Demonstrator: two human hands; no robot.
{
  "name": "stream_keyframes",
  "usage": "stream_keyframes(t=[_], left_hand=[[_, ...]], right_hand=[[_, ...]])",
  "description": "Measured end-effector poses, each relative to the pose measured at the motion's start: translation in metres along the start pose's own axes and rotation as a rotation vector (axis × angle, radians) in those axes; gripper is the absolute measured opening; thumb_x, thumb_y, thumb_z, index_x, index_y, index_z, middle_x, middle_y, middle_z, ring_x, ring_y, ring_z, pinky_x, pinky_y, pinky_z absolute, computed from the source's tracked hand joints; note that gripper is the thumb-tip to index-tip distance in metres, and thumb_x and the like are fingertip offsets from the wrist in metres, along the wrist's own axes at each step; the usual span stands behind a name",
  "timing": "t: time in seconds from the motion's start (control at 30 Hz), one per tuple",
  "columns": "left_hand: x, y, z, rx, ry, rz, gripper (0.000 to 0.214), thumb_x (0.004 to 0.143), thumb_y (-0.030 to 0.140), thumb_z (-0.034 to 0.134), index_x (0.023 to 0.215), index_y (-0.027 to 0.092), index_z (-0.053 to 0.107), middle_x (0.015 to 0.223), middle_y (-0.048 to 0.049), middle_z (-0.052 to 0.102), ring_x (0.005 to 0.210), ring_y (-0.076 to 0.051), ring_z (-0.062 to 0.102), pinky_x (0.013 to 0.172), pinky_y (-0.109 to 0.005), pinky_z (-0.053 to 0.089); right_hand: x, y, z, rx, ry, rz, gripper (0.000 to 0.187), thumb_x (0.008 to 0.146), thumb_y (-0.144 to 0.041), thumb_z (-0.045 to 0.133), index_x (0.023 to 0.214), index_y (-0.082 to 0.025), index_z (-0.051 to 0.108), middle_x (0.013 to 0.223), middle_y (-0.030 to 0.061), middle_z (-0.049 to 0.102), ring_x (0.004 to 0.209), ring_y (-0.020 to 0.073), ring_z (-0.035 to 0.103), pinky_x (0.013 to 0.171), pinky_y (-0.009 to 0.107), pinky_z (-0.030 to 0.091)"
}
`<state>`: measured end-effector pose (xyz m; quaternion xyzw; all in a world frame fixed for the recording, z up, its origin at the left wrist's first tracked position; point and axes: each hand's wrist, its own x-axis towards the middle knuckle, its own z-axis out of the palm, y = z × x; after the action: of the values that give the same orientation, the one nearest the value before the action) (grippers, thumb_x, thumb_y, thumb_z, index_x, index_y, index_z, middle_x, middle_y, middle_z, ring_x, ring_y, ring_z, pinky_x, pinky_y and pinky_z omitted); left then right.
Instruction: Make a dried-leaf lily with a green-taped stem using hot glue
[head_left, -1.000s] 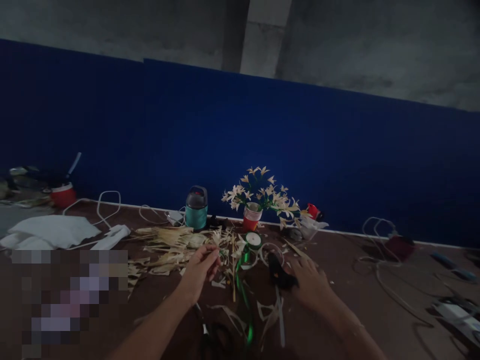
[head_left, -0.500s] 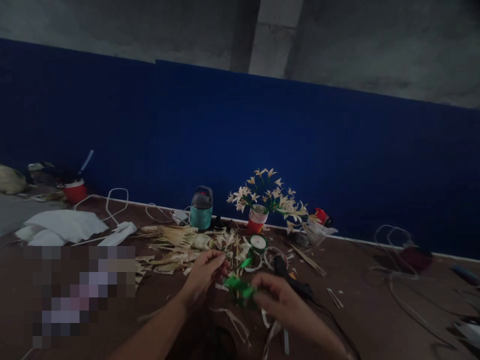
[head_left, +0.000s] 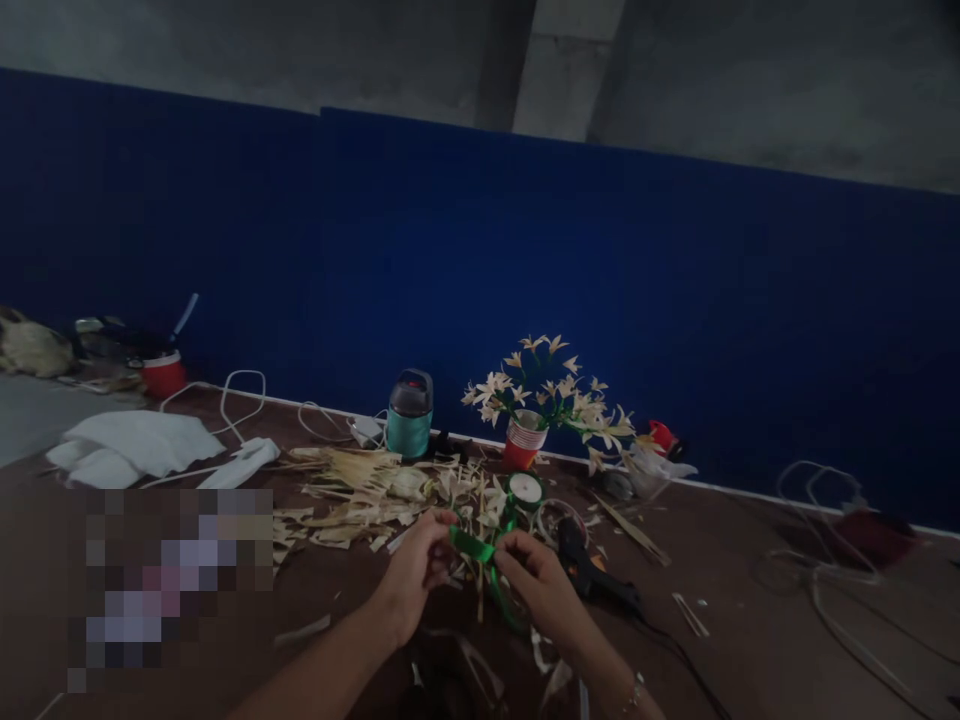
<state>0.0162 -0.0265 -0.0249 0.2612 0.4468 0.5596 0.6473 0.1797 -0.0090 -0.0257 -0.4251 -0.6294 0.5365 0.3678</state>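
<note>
A short stretch of green ribbon (head_left: 472, 544) is pulled between my two hands over the table. My left hand (head_left: 414, 568) pinches its left end; whether a stem is also in those fingers I cannot tell. At the other end, my right hand (head_left: 538, 577) is closed on the ribbon, and a loop of it hangs below. Just beyond the hands lies a ribbon spool (head_left: 525, 488) with a pale centre. Pale dried-husk flowers (head_left: 469, 490) lie behind my fingers. A black glue gun (head_left: 592, 575) rests right of my right hand, its cord running toward me.
Dried husks (head_left: 352, 490) spread to the left. Behind stand a teal-and-dark container (head_left: 409, 415) and a red-and-white cup (head_left: 523, 440) of husk flowers (head_left: 570, 395). White cloth (head_left: 135, 445) lies far left, cables (head_left: 825, 560) far right. A blue panel (head_left: 480, 250) closes the back.
My right hand has drawn in toward my left, and the blurred, bunched green ribbon is now a taut strip between them. The whole view has shifted slightly.
</note>
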Motion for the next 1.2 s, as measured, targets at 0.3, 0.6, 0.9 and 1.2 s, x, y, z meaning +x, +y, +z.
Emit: stream_keyframes(t=[0.3, 0.6, 0.9, 1.2], left_hand=[[-0.003, -0.001, 0.0, -0.1, -0.008, -0.055, 0.034, 0.057, 0.024, 0.056, 0.09, 0.016, 0.054, 0.047, 0.0122, 0.029, 0.037, -0.002, 0.02, 0.04, -0.017, 0.008], [-0.002, -0.002, -0.001, -0.044, -0.056, 0.019, 0.022, 0.06, 0.029, 0.064, 0.062, 0.018, 0.044, 0.044, 0.012, 0.025, 0.038, -0.003, 0.016, 0.04, -0.019, 0.005], [-0.011, -0.005, 0.008, 0.233, 0.033, 0.21, 0.019, 0.065, 0.034, 0.063, 0.063, 0.018, 0.053, 0.051, 0.0077, 0.039, 0.048, -0.008, 0.034, 0.047, -0.019, 0.027], [-0.007, -0.017, 0.007, 0.284, 0.022, 0.193, 0.025, 0.066, 0.043, 0.058, 0.061, 0.018, 0.054, 0.047, 0.0072, 0.036, 0.047, -0.01, 0.035, 0.048, -0.022, 0.027]], right_hand=[[-0.002, 0.007, -0.002, -0.026, 0.037, -0.063, 0.03, 0.076, -0.047, 0.055, 0.07, -0.019, 0.049, 0.054, -0.0077, 0.035, 0.047, 0.0072, 0.03, 0.045, 0.019, 0.026], [-0.003, 0.006, -0.002, -0.144, 0.108, -0.144, 0.022, 0.078, -0.038, 0.053, 0.07, -0.018, 0.053, 0.057, -0.0046, 0.044, 0.053, 0.0102, 0.04, 0.05, 0.021, 0.034], [-0.006, -0.009, 0.004, -0.079, 0.077, -0.13, 0.029, 0.073, -0.04, 0.06, 0.09, -0.016, 0.064, 0.088, 0.0059, 0.066, 0.085, 0.021, 0.058, 0.075, 0.029, 0.044], [-0.005, 0.001, 0.012, 0.058, 0.193, -0.012, 0.03, 0.063, -0.045, 0.067, 0.064, -0.016, 0.06, 0.057, -0.0012, 0.057, 0.055, 0.0135, 0.051, 0.052, 0.023, 0.041]])
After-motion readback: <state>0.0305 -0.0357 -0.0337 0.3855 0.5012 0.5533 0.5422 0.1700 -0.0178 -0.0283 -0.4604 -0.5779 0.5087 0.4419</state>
